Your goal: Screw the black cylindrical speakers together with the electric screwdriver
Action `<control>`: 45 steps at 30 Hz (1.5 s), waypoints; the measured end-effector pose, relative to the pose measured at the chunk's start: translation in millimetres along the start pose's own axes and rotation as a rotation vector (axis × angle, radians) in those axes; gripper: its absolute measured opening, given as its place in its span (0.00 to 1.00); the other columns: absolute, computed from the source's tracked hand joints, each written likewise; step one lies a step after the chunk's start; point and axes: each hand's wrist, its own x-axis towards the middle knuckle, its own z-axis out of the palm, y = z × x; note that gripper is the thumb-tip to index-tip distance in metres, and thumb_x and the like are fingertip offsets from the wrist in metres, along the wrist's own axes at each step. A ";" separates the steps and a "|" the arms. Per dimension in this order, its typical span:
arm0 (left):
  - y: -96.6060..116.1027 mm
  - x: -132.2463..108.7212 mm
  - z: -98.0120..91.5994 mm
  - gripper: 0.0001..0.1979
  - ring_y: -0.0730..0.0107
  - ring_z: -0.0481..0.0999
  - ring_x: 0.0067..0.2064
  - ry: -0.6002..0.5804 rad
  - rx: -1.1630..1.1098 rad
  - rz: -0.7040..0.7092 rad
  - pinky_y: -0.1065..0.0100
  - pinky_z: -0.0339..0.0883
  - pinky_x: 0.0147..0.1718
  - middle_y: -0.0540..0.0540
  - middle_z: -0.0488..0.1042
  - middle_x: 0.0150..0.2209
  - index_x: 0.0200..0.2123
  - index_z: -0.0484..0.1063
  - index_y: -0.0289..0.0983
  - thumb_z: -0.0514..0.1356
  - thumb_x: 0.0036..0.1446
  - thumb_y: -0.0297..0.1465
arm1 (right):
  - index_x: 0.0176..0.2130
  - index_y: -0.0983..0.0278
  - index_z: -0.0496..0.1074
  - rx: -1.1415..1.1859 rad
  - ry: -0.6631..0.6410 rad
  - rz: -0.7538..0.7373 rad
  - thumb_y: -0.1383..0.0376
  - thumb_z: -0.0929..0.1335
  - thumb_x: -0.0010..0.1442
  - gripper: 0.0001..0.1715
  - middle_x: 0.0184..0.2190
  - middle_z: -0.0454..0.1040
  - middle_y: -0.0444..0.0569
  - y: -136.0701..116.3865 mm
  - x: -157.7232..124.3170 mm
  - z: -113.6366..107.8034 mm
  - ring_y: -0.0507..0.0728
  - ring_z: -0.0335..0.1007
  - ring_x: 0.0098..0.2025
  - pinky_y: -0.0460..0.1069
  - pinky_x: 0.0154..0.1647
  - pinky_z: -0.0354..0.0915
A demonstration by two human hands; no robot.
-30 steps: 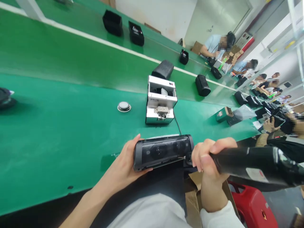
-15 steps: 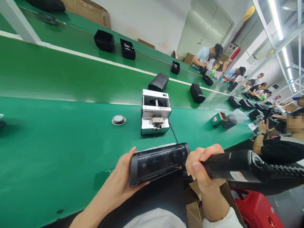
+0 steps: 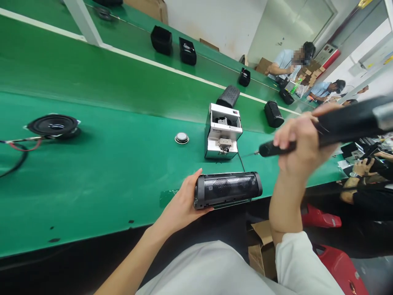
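Observation:
My left hand (image 3: 181,205) grips the left end of a black cylindrical speaker body (image 3: 227,189) that lies sideways at the near edge of the green bench (image 3: 92,176). My right hand (image 3: 302,141) is raised above and to the right of the speaker, closed round a black electric screwdriver (image 3: 334,125). The screwdriver's thin bit points left toward the white screw feeder box (image 3: 223,131) and hangs clear of the speaker.
A small round metal disc (image 3: 181,138) lies left of the feeder. A loose speaker driver (image 3: 53,125) with red and black wires sits far left. More black speakers (image 3: 273,114) lie on the conveyor behind. Other people work along the line at right. A cardboard box (image 3: 260,248) stands below.
My right hand has lifted the screwdriver up and away from the speaker's right end. The view has swung left, bringing the loose driver into sight.

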 end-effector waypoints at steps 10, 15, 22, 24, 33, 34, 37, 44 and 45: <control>3.3 1.8 -1.1 0.60 0.36 0.73 0.74 -0.004 -0.005 0.000 0.37 0.74 0.69 0.32 0.66 0.73 0.82 0.38 0.51 0.76 0.62 0.34 | 0.47 0.55 0.65 -0.081 0.004 -0.042 0.46 0.76 0.73 0.22 0.24 0.59 0.32 110.2 11.8 29.8 0.48 0.59 0.16 0.46 0.19 0.63; 3.9 -0.7 -2.4 0.59 0.36 0.75 0.73 -0.003 -0.008 -0.007 0.38 0.76 0.68 0.33 0.67 0.72 0.82 0.39 0.50 0.76 0.62 0.34 | 0.47 0.55 0.65 -0.121 -0.015 -0.044 0.48 0.73 0.76 0.19 0.23 0.59 0.33 124.7 10.2 26.1 0.48 0.58 0.15 0.46 0.18 0.61; 3.8 -0.5 -3.7 0.60 0.37 0.76 0.71 0.005 0.005 -0.020 0.40 0.78 0.65 0.33 0.68 0.71 0.83 0.39 0.50 0.77 0.62 0.36 | 0.49 0.54 0.66 -0.070 -0.178 0.003 0.49 0.73 0.76 0.17 0.25 0.65 0.34 126.0 11.7 36.5 0.50 0.62 0.18 0.49 0.22 0.65; 4.7 0.5 -4.3 0.61 0.38 0.77 0.70 0.003 0.007 -0.017 0.41 0.78 0.65 0.34 0.69 0.70 0.83 0.39 0.50 0.77 0.61 0.37 | 0.49 0.54 0.65 -0.077 -0.294 0.108 0.55 0.76 0.75 0.16 0.27 0.67 0.34 121.0 15.0 42.6 0.49 0.61 0.18 0.49 0.20 0.63; 4.0 0.2 -7.2 0.62 0.37 0.76 0.71 -0.005 -0.015 -0.048 0.40 0.75 0.68 0.33 0.68 0.70 0.83 0.40 0.47 0.78 0.60 0.40 | 0.40 0.55 0.63 -0.132 0.062 0.182 0.81 0.72 0.69 0.23 0.26 0.62 0.34 98.2 10.5 53.7 0.50 0.60 0.23 0.48 0.25 0.67; 4.2 0.1 -7.5 0.62 0.38 0.76 0.71 -0.013 -0.012 -0.056 0.40 0.75 0.68 0.32 0.68 0.71 0.83 0.39 0.47 0.78 0.60 0.40 | 0.40 0.55 0.63 -0.148 0.066 0.201 0.81 0.72 0.69 0.23 0.28 0.65 0.34 94.6 8.3 53.1 0.49 0.59 0.23 0.48 0.24 0.66; 6.3 0.4 -8.9 0.61 0.38 0.75 0.72 -0.031 0.001 -0.081 0.41 0.74 0.68 0.32 0.67 0.72 0.83 0.38 0.46 0.76 0.61 0.41 | 0.40 0.55 0.63 -0.204 0.039 0.289 0.82 0.72 0.70 0.23 0.33 0.72 0.37 81.6 3.2 49.9 0.49 0.56 0.19 0.51 0.21 0.62; 9.7 1.4 -10.5 0.60 0.36 0.75 0.72 -0.020 0.032 -0.066 0.39 0.75 0.67 0.31 0.69 0.72 0.82 0.40 0.45 0.76 0.61 0.43 | 0.44 0.51 0.70 -0.076 -0.053 0.076 0.70 0.71 0.66 0.13 0.26 0.61 0.38 14.8 -0.9 1.8 0.51 0.54 0.17 0.51 0.17 0.54; 8.9 1.2 -10.4 0.59 0.36 0.75 0.72 -0.015 0.036 -0.060 0.38 0.75 0.68 0.32 0.68 0.72 0.82 0.40 0.45 0.75 0.62 0.44 | 0.46 0.50 0.70 -0.147 -0.054 0.097 0.65 0.72 0.65 0.12 0.25 0.55 0.37 -1.4 -1.4 -11.5 0.52 0.53 0.18 0.51 0.18 0.55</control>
